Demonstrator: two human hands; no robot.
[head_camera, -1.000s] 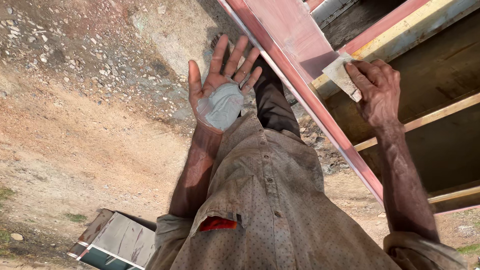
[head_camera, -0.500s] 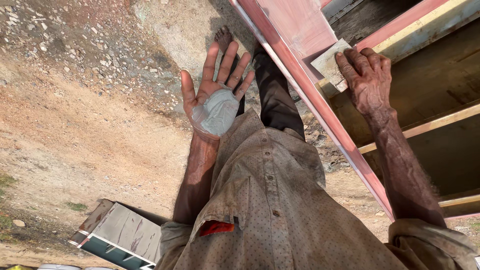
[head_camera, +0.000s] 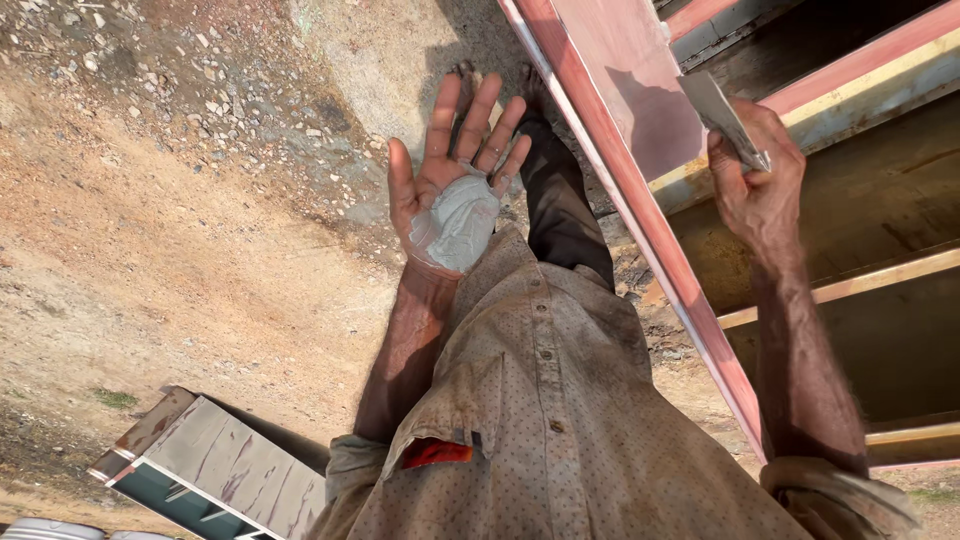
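Note:
My left hand (head_camera: 447, 185) is held out flat, palm up and fingers spread, with a lump of grey putty (head_camera: 455, 224) lying on the palm. My right hand (head_camera: 757, 185) grips a flat metal scraper blade (head_camera: 722, 115) and holds it against the pink-red painted panel (head_camera: 625, 110) of a large frame. The blade's tip rests on the pink surface near a yellow and grey rail (head_camera: 800, 115). My speckled beige shirt (head_camera: 560, 420) and dark trouser leg (head_camera: 560, 215) fill the middle of the view.
Dry dirt and gravel ground (head_camera: 190, 200) spreads to the left. A flat grey and white streaked board (head_camera: 225, 470) lies at the lower left. A dark recess crossed by yellow rails (head_camera: 880, 270) sits behind the red frame on the right.
My right hand has moved up along the frame and turned the scraper onto the pink panel. My left hand stays out flat with the putty.

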